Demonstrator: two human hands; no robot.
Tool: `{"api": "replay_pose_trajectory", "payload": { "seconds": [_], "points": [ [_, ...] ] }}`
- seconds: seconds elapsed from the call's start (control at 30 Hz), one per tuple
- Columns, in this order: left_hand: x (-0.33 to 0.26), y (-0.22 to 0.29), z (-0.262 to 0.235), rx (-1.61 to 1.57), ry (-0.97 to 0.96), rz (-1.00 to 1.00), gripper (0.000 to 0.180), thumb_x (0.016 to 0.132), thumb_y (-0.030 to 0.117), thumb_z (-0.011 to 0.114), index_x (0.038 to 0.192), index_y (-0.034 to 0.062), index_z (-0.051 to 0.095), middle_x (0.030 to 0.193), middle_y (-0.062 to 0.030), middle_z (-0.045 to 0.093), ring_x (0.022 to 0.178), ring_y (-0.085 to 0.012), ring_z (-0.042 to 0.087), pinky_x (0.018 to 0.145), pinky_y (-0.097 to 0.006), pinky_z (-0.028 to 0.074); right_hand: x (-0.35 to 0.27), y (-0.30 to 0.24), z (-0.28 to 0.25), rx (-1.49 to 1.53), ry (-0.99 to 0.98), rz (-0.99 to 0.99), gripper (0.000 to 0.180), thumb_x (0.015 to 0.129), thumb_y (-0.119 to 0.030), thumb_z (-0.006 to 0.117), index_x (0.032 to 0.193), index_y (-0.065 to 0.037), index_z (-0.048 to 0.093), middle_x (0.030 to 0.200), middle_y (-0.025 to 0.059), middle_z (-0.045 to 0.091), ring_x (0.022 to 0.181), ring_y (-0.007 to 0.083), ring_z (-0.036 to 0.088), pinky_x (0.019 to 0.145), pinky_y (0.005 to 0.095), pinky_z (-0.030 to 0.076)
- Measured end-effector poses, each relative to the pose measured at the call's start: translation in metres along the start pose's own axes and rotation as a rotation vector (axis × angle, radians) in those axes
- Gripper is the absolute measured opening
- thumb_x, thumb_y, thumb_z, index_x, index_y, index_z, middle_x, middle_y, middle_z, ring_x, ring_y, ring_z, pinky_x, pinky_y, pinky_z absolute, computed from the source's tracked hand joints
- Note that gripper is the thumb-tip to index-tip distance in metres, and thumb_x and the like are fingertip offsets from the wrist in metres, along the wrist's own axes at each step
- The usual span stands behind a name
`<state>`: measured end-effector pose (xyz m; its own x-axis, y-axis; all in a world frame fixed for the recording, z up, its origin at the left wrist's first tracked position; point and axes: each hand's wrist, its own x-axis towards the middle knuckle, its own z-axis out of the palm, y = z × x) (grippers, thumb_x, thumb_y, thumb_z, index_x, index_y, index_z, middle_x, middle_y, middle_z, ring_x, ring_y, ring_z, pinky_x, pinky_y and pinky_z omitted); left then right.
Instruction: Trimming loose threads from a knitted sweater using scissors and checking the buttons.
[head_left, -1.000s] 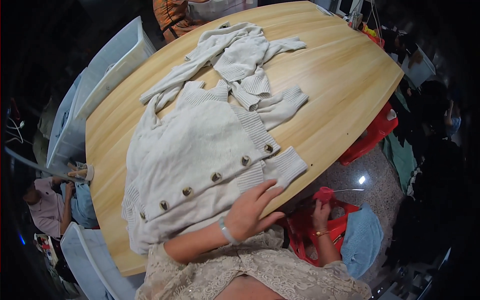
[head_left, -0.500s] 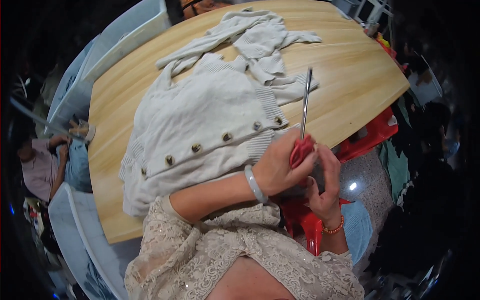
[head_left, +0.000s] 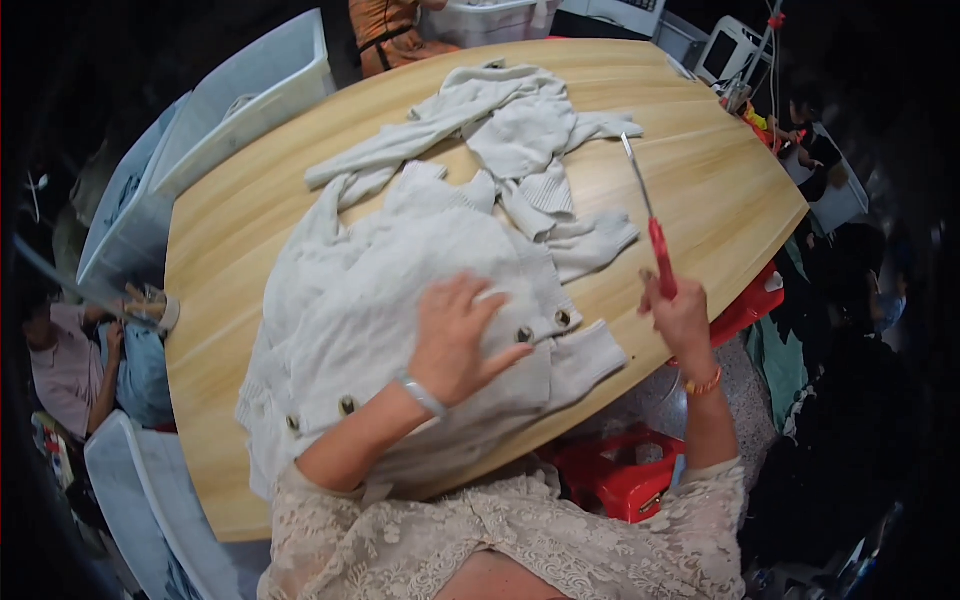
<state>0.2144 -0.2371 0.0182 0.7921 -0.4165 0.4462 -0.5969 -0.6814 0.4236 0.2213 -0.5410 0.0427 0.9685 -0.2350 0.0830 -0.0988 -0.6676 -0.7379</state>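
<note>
An off-white knit cardigan (head_left: 370, 280) is spread on the wooden table (head_left: 230, 200), its dark buttons in a row along the near side. My left hand (head_left: 455, 340), fingers apart and holding nothing, is over the middle of the cardigan and hides some of the buttons. Whether it touches the knit, I cannot tell. Over the table's right side, my right hand (head_left: 682, 320) is closed round the red handles of a pair of scissors (head_left: 645, 195). Their metal blades point away from me. More off-white knitwear (head_left: 520, 130) lies crumpled beyond the cardigan.
Pale plastic bins (head_left: 250, 100) stand along the left edge, another (head_left: 130, 480) nearer me. A red plastic stool (head_left: 620, 470) is below the near right edge. One person (head_left: 75, 345) sits at left; another, in orange (head_left: 388, 35), is behind the table.
My left hand has let go of the scissors and moved left over the cardigan, opening out. The scissors are now in my right hand, which has moved right and farther over the table.
</note>
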Motion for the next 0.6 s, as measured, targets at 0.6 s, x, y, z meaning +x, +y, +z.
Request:
{"api": "replay_pose_trajectory", "payload": {
  "seconds": [0.6],
  "points": [
    [-0.020, -0.046, -0.007, 0.127, -0.280, -0.217, 0.055, 0.083, 0.038, 0.072, 0.128, 0.0087, 0.060, 0.150, -0.0154, 0.041, 0.145, -0.0368, 0.025, 0.114, -0.064, 0.009, 0.292, -0.006, 0.202, -0.502, 0.015, -0.156, 0.030, 0.087, -0.016, 0.057, 0.110, 0.003, 0.057, 0.103, 0.0255, 0.067, 0.093, 0.0381, 0.069, 0.084, 0.0453, 0.055]
  ]
}}
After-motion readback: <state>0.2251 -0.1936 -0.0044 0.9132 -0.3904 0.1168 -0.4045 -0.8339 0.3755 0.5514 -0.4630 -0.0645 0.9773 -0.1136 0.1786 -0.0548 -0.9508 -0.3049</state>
